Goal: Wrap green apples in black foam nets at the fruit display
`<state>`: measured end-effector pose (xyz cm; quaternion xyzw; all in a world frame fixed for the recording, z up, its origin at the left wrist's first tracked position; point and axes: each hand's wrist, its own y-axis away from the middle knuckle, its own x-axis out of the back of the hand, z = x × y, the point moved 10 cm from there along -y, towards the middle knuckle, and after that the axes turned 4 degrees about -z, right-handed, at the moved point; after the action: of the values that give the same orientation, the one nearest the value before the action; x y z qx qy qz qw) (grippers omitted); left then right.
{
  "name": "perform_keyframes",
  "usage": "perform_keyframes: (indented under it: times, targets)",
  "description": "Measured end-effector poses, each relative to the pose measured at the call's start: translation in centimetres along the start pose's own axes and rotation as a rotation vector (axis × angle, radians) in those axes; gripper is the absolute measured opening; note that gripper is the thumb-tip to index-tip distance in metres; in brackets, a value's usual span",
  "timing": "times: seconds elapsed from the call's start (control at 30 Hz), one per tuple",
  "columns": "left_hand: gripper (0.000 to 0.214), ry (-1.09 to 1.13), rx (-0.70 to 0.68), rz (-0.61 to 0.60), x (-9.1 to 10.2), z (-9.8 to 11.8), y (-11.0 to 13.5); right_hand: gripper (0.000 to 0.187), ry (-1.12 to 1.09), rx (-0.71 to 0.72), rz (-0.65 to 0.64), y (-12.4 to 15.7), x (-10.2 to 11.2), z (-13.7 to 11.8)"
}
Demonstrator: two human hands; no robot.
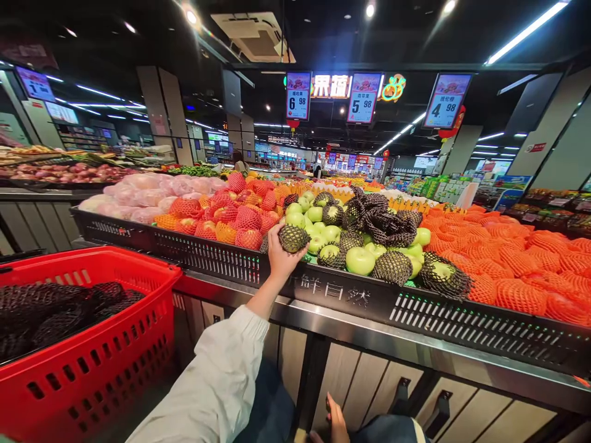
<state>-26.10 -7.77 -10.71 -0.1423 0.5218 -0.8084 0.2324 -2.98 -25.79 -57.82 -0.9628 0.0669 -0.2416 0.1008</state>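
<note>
My left hand (281,257) reaches out in a pale sleeve, fingers curled round an apple in a black foam net (294,239) at the front rim of the display. Beside it lie loose green apples (361,261), some bare and some in the same dark netting, such as the netted apple (392,267). A heap of black foam nets (385,221) rests on top of the pile. Low at the bottom edge, my right hand (338,423) shows only in part. Its visible fingers are apart, with nothing seen in them.
At left stands a red basket (106,326) holding black foam nets (60,314). Red-netted apples (231,212) lie left of the green ones, orange-netted fruit (508,261) right. A black slotted rim (438,317) fronts the display, above cabinet doors with black handles (438,412).
</note>
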Motion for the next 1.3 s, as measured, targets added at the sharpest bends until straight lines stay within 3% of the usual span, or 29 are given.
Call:
perform_keyframes:
  times: [0.07,0.1,0.23,0.3,0.37,0.47,0.57,0.77,1.0,1.1,1.3]
  targets:
    - [0.078,-0.088,-0.048,0.029,-0.8,-0.9,-0.5,0.058,0.137,0.128,0.133,-2.7,3.4,-5.5]
    - [0.076,-0.113,-0.063,0.041,-1.0,-1.2,-0.5,0.049,0.199,0.224,0.211,-4.3,5.5,-9.7]
    - [0.076,-0.146,-0.097,0.103,-1.3,-1.9,0.0,0.044,0.385,0.562,0.529,-12.2,14.2,-28.9]
    - [0.078,-0.154,-0.074,0.109,-1.4,-2.2,0.3,0.042,0.478,0.59,0.516,-17.7,16.3,-36.2]
    - [0.079,-0.163,-0.043,0.096,-1.5,-2.6,0.4,0.04,0.631,0.5,0.36,-23.8,15.9,-40.1]
    - [0.08,-0.169,-0.059,0.09,-1.7,-2.6,0.5,0.043,0.887,0.252,0.145,-30.5,13.6,-40.4]
    - [0.08,-0.173,-0.086,0.085,-1.9,-2.5,0.6,0.058,1.028,0.13,0.108,-33.2,11.9,-39.5]
    - [0.082,-0.239,-0.095,0.063,-2.4,-2.5,0.6,0.059,1.061,0.144,0.226,-33.6,11.8,-39.7]
    - [0.085,-0.243,-0.052,0.013,-2.6,-2.4,0.2,0.066,0.687,0.047,0.532,-32.4,16.3,-38.8]
    - [0.081,-0.247,-0.047,-0.19,-4.4,-2.1,-0.5,0.065,0.499,0.066,0.663,-31.6,17.8,-38.4]
    - [0.088,-0.338,-0.036,-0.803,-9.5,-1.5,-0.3,0.058,0.293,0.192,0.776,-31.0,18.8,-38.5]
